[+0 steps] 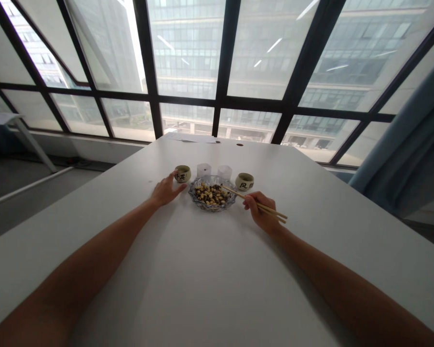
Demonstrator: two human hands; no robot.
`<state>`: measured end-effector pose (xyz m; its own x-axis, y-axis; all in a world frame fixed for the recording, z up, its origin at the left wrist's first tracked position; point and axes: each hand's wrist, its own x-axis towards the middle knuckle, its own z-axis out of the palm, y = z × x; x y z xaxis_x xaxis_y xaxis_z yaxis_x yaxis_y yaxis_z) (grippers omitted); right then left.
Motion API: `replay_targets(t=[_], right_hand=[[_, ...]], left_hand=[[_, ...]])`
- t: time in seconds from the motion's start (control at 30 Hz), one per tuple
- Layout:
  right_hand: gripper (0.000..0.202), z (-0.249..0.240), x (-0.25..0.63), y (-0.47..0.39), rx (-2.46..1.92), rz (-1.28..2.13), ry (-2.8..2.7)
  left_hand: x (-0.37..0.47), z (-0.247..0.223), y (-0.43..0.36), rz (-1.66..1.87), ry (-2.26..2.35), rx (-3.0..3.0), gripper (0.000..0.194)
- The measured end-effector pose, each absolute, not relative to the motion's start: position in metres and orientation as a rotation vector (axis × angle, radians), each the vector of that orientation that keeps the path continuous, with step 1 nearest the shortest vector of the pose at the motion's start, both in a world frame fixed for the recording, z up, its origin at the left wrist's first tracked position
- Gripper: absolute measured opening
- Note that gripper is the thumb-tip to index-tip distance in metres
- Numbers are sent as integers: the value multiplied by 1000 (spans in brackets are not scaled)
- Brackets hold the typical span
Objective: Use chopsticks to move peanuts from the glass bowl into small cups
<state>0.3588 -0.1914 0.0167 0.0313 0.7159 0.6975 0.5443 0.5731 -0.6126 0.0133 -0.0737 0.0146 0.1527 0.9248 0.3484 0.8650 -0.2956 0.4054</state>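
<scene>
A clear glass bowl (196,203) with a scalloped rim stands mid-table, holding a mix of pale nuts and dark seeds (212,194). My right hand (262,208) is closed around a pair of wooden chopsticks (235,192), whose tips reach over the bowl's back right part. Whether the tips pinch anything is too small to tell. On the left, my left hand (166,191) has its thumb and fingers apart, with the fingertips at the side of a small cream cup (183,174) bearing dark characters. A similar cup (245,181) stands right of the bowl, above my right hand.
Behind the bowl are two translucent plastic cups, the left cup (204,170) with a dark speck in it and the right cup (224,172). White paper (191,138) lies at the far edge of the white table (188,279), before large windows. A blue curtain (405,144) hangs at right.
</scene>
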Motion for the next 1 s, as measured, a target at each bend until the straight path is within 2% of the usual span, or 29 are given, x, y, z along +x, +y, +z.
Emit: replay_targets(t=[0.17,0.37,0.5,0.6,0.83,1.0], right_hand=[[41,18,356,-192,-1079,228,-1615],[58,18,354,-176,-1038,613,-1136],[62,16,359,-165,-1010,763,-992],[60,17,358,-170,-1019,665,-1060],[41,24,354,-200,-1071,159,-1616],[39,25,355,-200,-1054,90,-1640]], left_hand=[[13,17,-74,807,1791,2328,75],[13,14,-72,809,1785,2362,74],[13,14,-72,812,1781,2376,76],[13,16,-74,795,1794,2379,76],[14,15,-76,779,1812,2370,75],[19,29,-65,908,1794,2409,74]])
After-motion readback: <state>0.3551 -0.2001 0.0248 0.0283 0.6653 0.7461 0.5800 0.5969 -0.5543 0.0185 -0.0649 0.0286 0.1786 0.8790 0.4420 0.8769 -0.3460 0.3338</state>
